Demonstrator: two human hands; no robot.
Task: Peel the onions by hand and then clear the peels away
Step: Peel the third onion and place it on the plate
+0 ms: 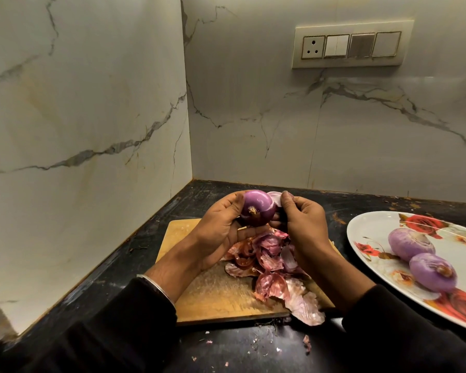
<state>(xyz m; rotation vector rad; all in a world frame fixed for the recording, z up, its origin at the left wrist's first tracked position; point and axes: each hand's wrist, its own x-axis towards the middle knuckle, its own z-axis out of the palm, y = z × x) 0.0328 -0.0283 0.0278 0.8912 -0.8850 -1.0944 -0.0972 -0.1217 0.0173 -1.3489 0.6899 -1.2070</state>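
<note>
My left hand (221,227) grips a purple onion (257,207) above the wooden cutting board (213,294), root end facing me. My right hand (303,219) pinches a pale strip of peel (276,197) at the onion's far right side. Below the hands, a heap of reddish onion peels (273,267) lies on the board, and some spill over its front edge. Two peeled purple onions (410,243) (433,271) rest on a white plate with red flowers (371,224) at the right.
The black counter (113,270) ends in a marble corner wall behind and to the left. Small peel scraps (306,343) dot the counter in front of the board. A switch panel (351,45) is mounted on the back wall.
</note>
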